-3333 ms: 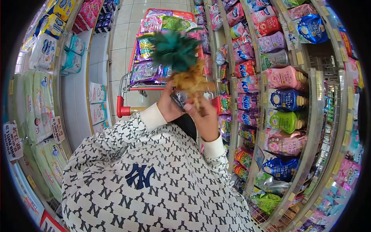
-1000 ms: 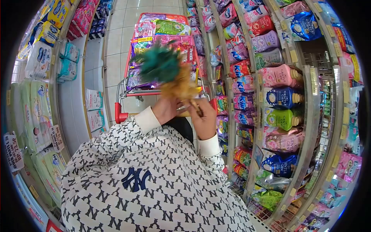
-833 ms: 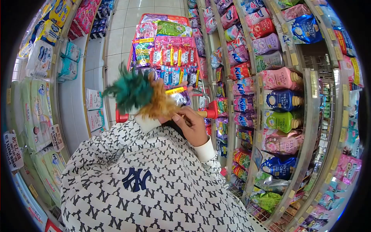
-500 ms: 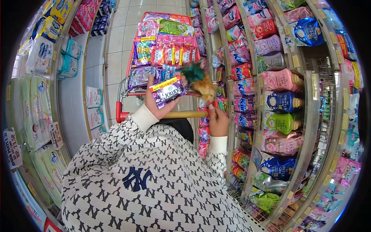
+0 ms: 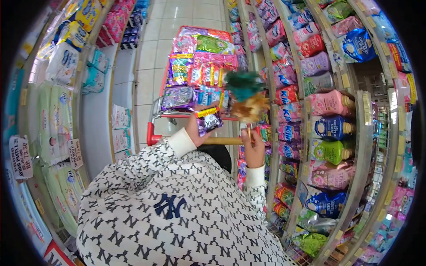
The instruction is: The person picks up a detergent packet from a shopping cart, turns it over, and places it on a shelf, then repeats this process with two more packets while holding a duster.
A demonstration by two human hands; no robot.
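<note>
In the head view, I see the left hand (image 5: 194, 131) grasping a purple packet (image 5: 208, 121) at the near end of the shopping cart (image 5: 153, 136), while the right hand (image 5: 254, 149) pinches a feather duster (image 5: 248, 106) upright by the right side of the shopping cart. The step in hand looks like dusting the packet; another stroke would call for a firm left grip and feathers brought leftward across it.

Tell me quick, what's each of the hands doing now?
Left hand: holding a purple packet.
Right hand: closed, holding the duster by its handle.
</note>
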